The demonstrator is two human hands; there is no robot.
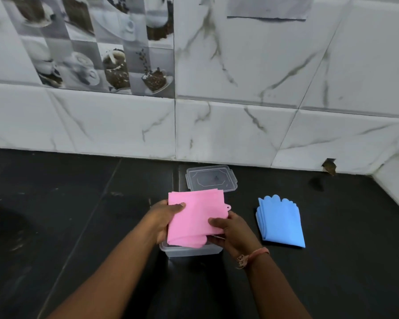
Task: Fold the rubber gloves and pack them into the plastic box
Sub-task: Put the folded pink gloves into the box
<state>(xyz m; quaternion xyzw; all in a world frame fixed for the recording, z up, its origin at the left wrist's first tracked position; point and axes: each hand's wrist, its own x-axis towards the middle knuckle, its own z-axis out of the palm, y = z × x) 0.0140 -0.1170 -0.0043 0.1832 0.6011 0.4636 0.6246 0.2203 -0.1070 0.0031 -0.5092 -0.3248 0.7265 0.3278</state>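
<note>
- Pink glove [195, 217]: folded into a flat, roughly rectangular pad with a small hanging tab at its right edge; held above the box, covering most of the opening.
- Blue glove [280, 223]: folded flat, scalloped finger ends pointing away; lies on the dark table, right of the box, apart from it.
- Plastic box [190, 250]: clear, rectangular, open; only its near wall shows.
- Lid [211, 178]: clear, lying flat just behind the box.

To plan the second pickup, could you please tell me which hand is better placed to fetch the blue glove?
Probably the right hand: the folded blue glove lies just to its right, while the left hand sits across the pink glove.
</note>
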